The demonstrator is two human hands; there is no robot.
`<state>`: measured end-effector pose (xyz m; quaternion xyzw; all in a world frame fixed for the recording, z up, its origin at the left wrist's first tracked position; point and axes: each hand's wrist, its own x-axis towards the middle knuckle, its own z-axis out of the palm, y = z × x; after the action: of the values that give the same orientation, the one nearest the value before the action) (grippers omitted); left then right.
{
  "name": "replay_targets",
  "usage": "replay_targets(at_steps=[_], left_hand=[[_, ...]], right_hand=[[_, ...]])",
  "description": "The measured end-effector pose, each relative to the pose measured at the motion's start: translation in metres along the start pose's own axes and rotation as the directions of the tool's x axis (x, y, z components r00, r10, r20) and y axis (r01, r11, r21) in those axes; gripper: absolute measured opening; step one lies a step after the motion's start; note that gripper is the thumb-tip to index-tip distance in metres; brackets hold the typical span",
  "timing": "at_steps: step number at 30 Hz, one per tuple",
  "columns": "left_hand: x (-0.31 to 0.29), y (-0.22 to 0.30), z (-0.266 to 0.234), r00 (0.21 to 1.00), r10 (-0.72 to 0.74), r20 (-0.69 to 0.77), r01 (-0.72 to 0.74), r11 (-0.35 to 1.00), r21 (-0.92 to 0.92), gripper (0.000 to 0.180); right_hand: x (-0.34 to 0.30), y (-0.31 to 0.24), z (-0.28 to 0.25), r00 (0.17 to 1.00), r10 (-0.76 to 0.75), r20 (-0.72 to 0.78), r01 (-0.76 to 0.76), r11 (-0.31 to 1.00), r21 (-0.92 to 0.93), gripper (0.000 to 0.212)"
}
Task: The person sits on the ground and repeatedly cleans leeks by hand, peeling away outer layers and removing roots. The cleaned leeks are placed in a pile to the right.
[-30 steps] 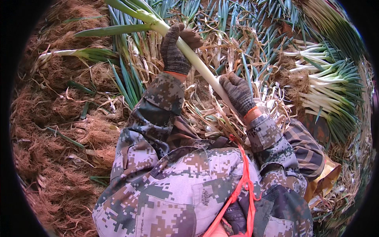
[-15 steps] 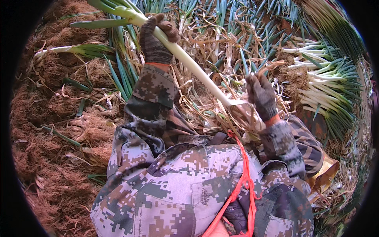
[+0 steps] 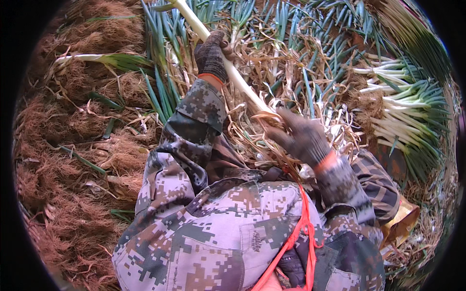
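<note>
In the head view, my gloved left hand point(image 3: 212, 53) is closing its fingers around a long, pale green onion point(image 3: 240, 85), which is slanting in front of me, its leafy end up and left, its root end down and right. My gloved right hand point(image 3: 303, 138) is lying beside that root end with fingers partly spread; I cannot tell whether it is pinching the dry skin point(image 3: 268, 115) that is hanging loose there. For this step, I am judging that a firm left grip, higher on the shaft, would be steadying the onion best, while the right fingers should be catching only papery layers and sparing the white flesh. Well to the right of the onion, trimmed-looking scallions point(image 3: 407, 111) are lying in a loose heap; well to its left, brown roots point(image 3: 73, 194) are piling up. As for containers, a crumpled gold sheet point(image 3: 399, 220), perhaps a bag, is showing below and right of the onion; its contents, if any, are staying hidden from me.
</note>
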<state>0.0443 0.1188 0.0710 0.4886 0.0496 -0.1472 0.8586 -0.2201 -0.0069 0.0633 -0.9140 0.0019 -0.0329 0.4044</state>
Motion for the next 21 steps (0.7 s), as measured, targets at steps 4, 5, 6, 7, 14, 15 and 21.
replay_targets(at_steps=[4,5,6,7,14,15,21], left_hand=[[0.036,0.018,-0.027,0.987,-0.013,0.161,0.024,0.997,-0.07,0.023],[0.041,0.021,-0.03,0.971,-0.042,0.234,0.079,0.986,-0.149,0.024],[0.043,0.02,-0.03,0.968,-0.042,0.247,0.079,0.987,-0.142,0.024],[0.043,0.019,-0.028,0.969,-0.03,0.245,0.068,0.987,-0.148,0.024],[0.014,-0.006,0.001,0.95,-0.062,0.308,0.135,0.966,-0.22,0.024],[0.013,-0.008,0.002,0.945,-0.063,0.32,0.128,0.974,-0.188,0.023],[0.048,-0.001,-0.015,0.996,-0.017,0.092,0.027,0.994,-0.106,0.018]], right_hand=[[-0.085,0.034,0.001,0.902,0.399,0.166,-0.376,0.914,-0.154,0.034],[-0.1,0.04,0.003,0.764,0.621,0.179,-0.599,0.784,-0.163,0.04],[-0.105,0.048,0.0,0.858,0.508,0.079,-0.49,0.854,-0.176,0.044],[-0.104,0.053,-0.002,0.857,0.516,0.01,-0.497,0.831,-0.251,0.049],[0.063,0.035,0.024,0.999,0.024,-0.04,0.017,0.613,0.79,0.062],[0.076,0.028,0.032,0.994,-0.03,0.109,-0.102,0.182,0.978,0.059],[-0.007,0.003,0.028,0.987,0.162,-0.02,-0.119,0.801,0.586,0.049]])
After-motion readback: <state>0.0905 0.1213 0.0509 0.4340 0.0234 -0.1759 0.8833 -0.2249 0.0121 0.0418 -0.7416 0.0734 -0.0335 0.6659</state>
